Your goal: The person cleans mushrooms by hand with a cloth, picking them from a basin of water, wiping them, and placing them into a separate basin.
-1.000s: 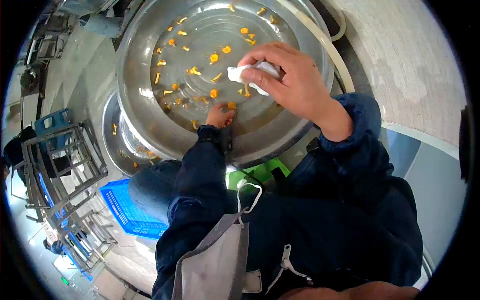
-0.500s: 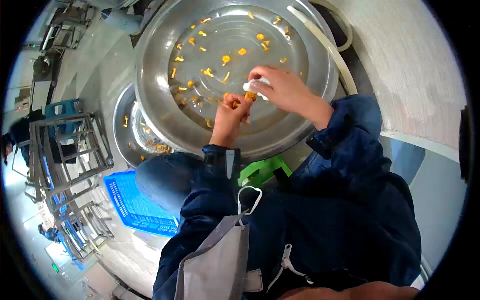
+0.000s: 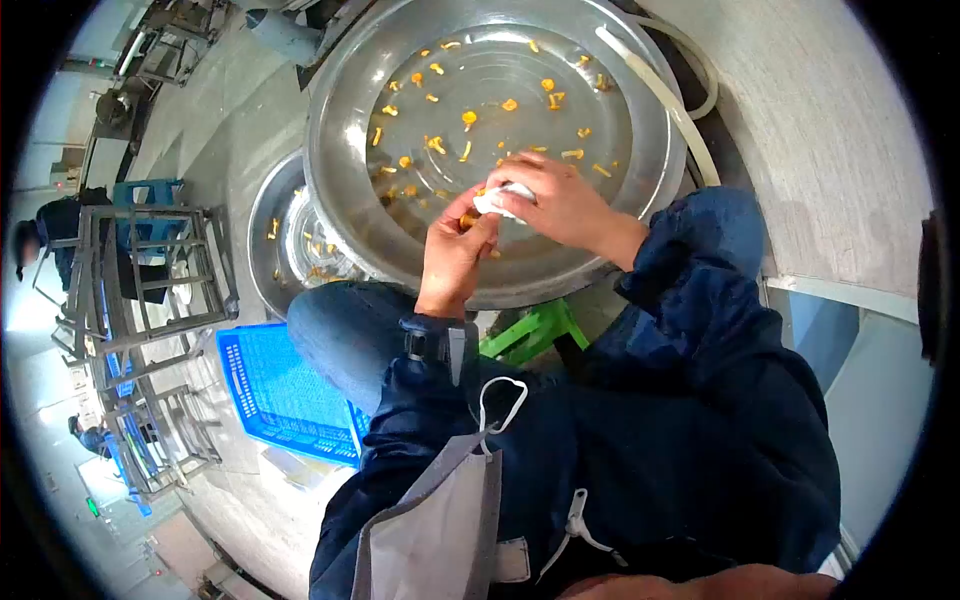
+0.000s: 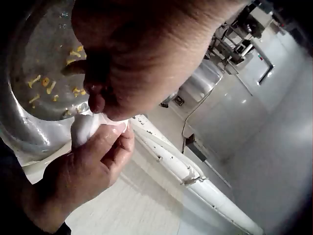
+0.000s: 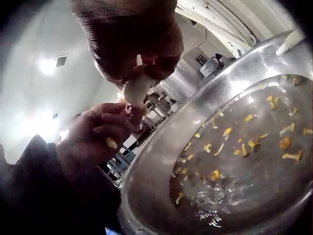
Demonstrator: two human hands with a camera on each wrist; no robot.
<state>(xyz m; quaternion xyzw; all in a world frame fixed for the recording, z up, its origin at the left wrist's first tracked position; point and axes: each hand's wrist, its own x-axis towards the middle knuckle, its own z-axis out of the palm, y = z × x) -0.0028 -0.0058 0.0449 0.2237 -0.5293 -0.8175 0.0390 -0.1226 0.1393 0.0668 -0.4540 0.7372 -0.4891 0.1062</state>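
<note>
Over a wide metal basin [image 3: 338, 200], the two hands meet near its lower edge. The left hand [image 3: 455, 260] pinches a small orange-yellow mushroom [image 3: 467, 221]; a pale stem end [image 5: 111, 143] pokes from its curled fingers in the right wrist view. A folded white cloth [image 3: 506, 200] is gripped by the right hand [image 3: 570, 205], pressed close against the left fingertips. The cloth [image 4: 84, 128] partly hides what lies between the fingers. Many small yellow mushrooms [image 3: 469, 119] lie scattered in the basin's water.
A second metal basin [image 3: 262, 240] with yellow pieces stands at the left. Near the knees are a blue crate [image 3: 290, 395] and a green stool [image 3: 530, 335]. A pale hose [image 3: 660, 90] hangs over the basin's right rim. Metal frames [image 3: 150, 330] stand farther left.
The left hand has risen from the water with a mushroom. The right hand has come down and left with the cloth, meeting it. The head view has shifted, so the basin appears farther right.
</note>
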